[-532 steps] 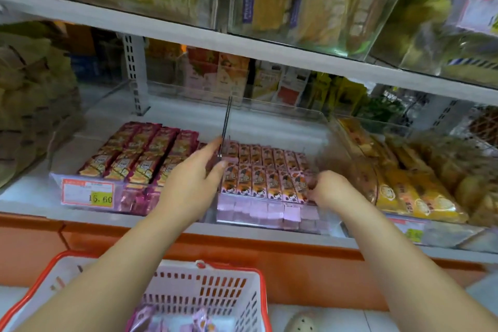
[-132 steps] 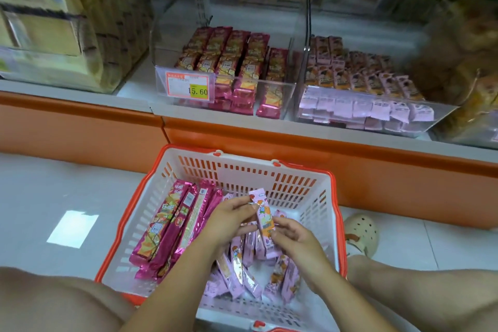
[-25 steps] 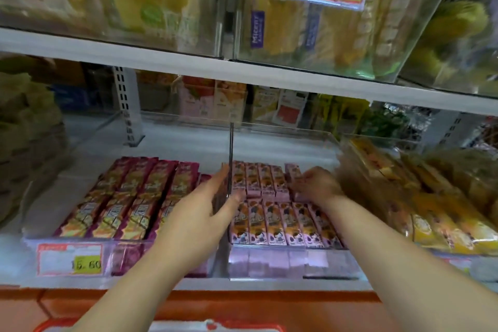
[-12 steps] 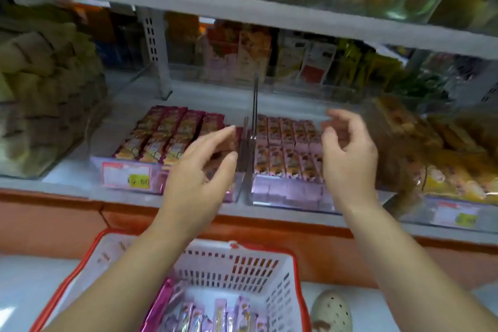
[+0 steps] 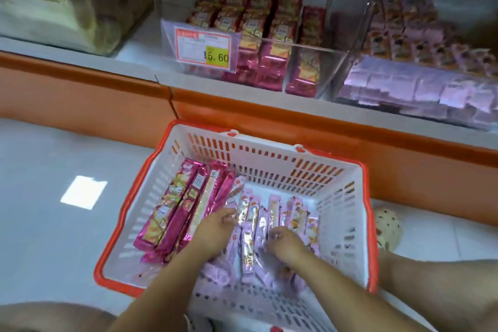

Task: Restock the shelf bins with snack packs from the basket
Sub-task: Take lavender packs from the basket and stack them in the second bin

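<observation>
A white basket with an orange rim (image 5: 334, 213) stands on the floor below the shelf. Long magenta snack packs (image 5: 177, 205) lie along its left side, and several small lilac snack packs (image 5: 256, 226) cover its floor. My left hand (image 5: 214, 233) rests on the lilac packs, fingertips touching one. My right hand (image 5: 285, 244) is curled over the packs beside it; whether it grips one is unclear. On the shelf, a clear bin (image 5: 318, 62) holds magenta packs and the clear bin to its right (image 5: 420, 89) holds lilac packs.
An orange kickboard (image 5: 296, 127) runs under the shelf edge. A price tag reading 15.60 (image 5: 204, 48) hangs on the left bin. A clear case of tan packs (image 5: 70, 0) sits at the far left. A patterned shoe (image 5: 388, 229) is right of the basket; my knees flank it.
Both hands have dropped from the shelf bins down into the basket, and my view has tilted down with them. The hands were open and empty half a second ago.
</observation>
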